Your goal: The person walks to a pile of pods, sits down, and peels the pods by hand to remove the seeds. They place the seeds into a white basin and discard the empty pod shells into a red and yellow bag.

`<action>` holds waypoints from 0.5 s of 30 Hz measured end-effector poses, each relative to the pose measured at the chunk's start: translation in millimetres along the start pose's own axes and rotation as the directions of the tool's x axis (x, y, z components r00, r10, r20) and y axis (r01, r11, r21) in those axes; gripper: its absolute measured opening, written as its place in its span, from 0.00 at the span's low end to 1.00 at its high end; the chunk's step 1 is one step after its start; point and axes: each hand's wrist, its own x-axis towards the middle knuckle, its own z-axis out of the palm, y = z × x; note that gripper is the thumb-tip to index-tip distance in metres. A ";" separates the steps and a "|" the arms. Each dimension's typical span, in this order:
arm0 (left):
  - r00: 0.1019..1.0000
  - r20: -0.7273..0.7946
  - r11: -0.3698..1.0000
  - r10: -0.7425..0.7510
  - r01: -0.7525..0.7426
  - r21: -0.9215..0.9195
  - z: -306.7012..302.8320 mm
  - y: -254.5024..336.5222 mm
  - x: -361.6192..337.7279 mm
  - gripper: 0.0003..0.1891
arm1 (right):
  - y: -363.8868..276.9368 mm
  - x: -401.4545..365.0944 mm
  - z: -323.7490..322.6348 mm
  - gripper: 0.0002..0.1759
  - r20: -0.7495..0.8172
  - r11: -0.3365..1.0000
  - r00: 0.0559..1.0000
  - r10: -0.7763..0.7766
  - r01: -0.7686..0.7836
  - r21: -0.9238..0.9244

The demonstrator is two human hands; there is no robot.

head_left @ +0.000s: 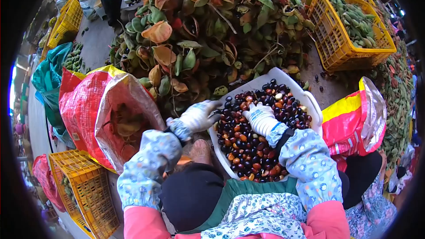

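Note:
A white plastic tub [315, 106] full of glossy dark-brown and reddish seeds [248, 150] stands in front of me. My right hand [261, 119], in a white knitted glove, is over the tub with its fingers apart, touching the seeds; the fingertips are partly hidden. At the tub's left rim is my left hand [200, 116], gloved too, its fingers stretched towards the seeds and nothing visible in them. Beyond the tub rises a large heap of green and brown seed pods [195, 57].
A red-and-silver woven sack [84, 106] gapes at my left, with pods inside. Yellow crates stand at lower left [88, 190] and upper right [332, 53], the latter holding green pods [354, 22]. Another red-and-yellow sack [349, 119] lies right of the tub.

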 end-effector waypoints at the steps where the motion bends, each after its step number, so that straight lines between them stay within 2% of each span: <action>1: 0.999 0.034 1.000 -0.013 0.013 -0.010 7.3 1.5 15.5 0.24 | 2.7 1.1 3.9 0.23 -0.027 1.000 1.000 -0.016 0.016 0.000; 2: 0.997 0.075 0.999 -0.026 0.027 -0.023 13.2 3.3 27.9 0.27 | 7.1 2.2 6.6 0.23 -0.023 1.000 1.000 -0.016 0.016 -0.003; 5: 0.999 0.048 0.992 -0.004 -0.002 0.128 40.4 -2.7 54.0 0.32 | 17.6 -4.1 0.0 0.23 0.038 0.995 0.994 -0.103 0.103 0.006; 6: 0.995 0.070 0.992 -0.064 0.056 0.113 47.4 -0.7 58.8 0.34 | 21.4 -7.5 -0.4 0.22 0.019 0.992 0.993 -0.116 0.115 0.042; 8: 0.991 0.117 0.992 -0.068 0.055 0.113 64.4 2.6 58.9 0.36 | 34.5 -17.7 0.4 0.18 -0.122 0.966 0.988 -0.097 0.122 0.227; 9: 0.994 0.108 0.999 -0.013 0.009 0.039 75.2 -0.4 56.8 0.38 | 45.7 -19.2 0.1 0.15 -0.139 0.916 0.986 -0.087 0.135 0.379; 10: 0.992 0.120 0.999 0.036 -0.037 0.007 73.4 7.6 52.8 0.37 | 57.1 -20.4 4.4 0.13 -0.281 0.777 0.956 -0.083 0.238 0.582; 12: 0.966 0.160 0.967 0.202 -0.171 -0.188 61.9 9.7 46.7 0.32 | 77.5 -11.7 6.0 0.12 -0.203 0.335 0.976 -0.072 0.216 0.917; 14: 0.972 0.212 0.836 0.097 0.036 -0.548 39.2 17.0 27.6 0.28 | 80.9 -19.8 -14.2 0.13 -0.130 0.178 0.991 0.011 0.126 0.976; 15: 0.995 0.093 0.733 0.031 0.041 -0.679 33.8 12.9 15.5 0.23 | 84.9 -19.9 -12.3 0.14 -0.196 0.138 0.981 -0.012 0.196 0.971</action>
